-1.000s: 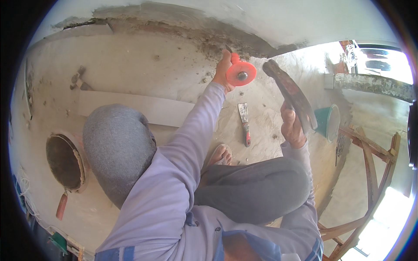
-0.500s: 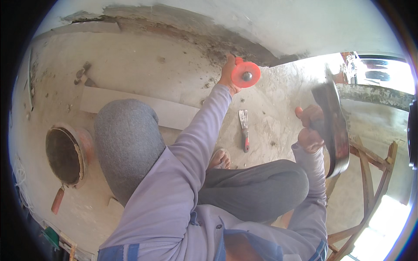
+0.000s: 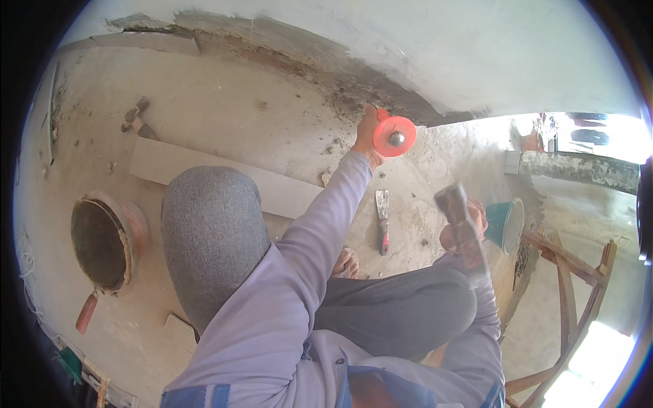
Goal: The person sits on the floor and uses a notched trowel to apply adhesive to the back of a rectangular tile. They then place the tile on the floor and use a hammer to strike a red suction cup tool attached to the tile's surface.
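Note:
My left hand (image 3: 366, 139) is wrapped round a chisel with a round orange hand guard (image 3: 405, 126); the metal striking end faces me. The chisel's tip is hidden, and it is held close to the rough strip at the wall's base. Closed round a hammer, my right hand (image 3: 476, 216) is up to the right of the chisel. The hammer's head (image 3: 469, 234) is smeared by motion and apart from the chisel. On the floor between my arms lies a scraper (image 3: 382, 219) with a red and black handle.
A long pale board (image 3: 224, 173) lies on the floor beyond my knee, another hammer (image 3: 139, 121) at its far end. A mortar bucket (image 3: 136, 228) and a red-handled tool (image 3: 86, 313) are at left. The wall (image 3: 435, 54), a green bucket (image 3: 500, 224) and a wooden frame (image 3: 568, 299) stand ahead and right.
My right hand has brought the hammer leftward, nearer the chisel, uncovering the green bucket. My left hand keeps its hold on the chisel. The whole view has shifted slightly.

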Demonstrator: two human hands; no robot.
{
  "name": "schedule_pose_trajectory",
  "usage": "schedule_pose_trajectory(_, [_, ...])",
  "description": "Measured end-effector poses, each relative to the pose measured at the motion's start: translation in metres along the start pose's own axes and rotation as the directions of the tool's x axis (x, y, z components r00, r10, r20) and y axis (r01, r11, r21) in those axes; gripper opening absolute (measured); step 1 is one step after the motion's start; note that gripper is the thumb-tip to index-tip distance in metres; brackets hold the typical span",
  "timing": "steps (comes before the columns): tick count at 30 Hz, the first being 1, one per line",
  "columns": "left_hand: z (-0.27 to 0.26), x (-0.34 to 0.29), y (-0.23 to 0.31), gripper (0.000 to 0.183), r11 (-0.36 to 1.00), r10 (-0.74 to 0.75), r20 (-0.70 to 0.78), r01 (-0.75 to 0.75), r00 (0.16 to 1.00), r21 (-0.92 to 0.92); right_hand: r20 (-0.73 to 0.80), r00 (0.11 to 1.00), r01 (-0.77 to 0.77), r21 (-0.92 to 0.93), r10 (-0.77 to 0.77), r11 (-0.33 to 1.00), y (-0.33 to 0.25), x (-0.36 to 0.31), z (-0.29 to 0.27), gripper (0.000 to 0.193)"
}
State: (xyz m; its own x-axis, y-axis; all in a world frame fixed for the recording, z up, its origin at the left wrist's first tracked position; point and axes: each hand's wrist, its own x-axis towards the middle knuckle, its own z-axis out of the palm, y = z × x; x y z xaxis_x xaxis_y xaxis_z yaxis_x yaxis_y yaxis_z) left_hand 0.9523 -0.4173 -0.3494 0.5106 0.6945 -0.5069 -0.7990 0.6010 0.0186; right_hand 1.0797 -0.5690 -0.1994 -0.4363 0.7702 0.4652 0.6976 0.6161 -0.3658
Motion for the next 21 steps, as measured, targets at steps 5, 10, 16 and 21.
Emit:
schedule_pose_trajectory(5, [0.011,-0.016,0.003,0.049,0.999,-0.039,0.052,0.039,0.998,-0.004,0.321,0.869,-0.26,-0.35,0.376,0.9,0.015,0.004,0.015,0.024])
schedule_pose_trajectory(10, [-0.001,-0.001,0.001,0.048,1.0,0.009,0.004,-0.009,1.0,-0.014,0.036,0.982,-0.188,0.093,0.185,0.978,0.002,-0.005,0.006,0.017])
schedule_pose_trajectory(16, [-0.045,0.027,0.001,0.045,0.996,0.049,0.071,-0.054,0.996,0.071,0.292,0.781,-0.403,-0.439,0.552,0.803,0.015,0.016,0.021,0.014])
schedule_pose_trajectory(21, [-0.074,0.024,-0.012,0.046,0.992,-0.009,-0.003,0.009,1.0,-0.128,0.21,0.914,-0.321,-0.156,0.349,0.934,-0.005,-0.004,0.007,0.017])
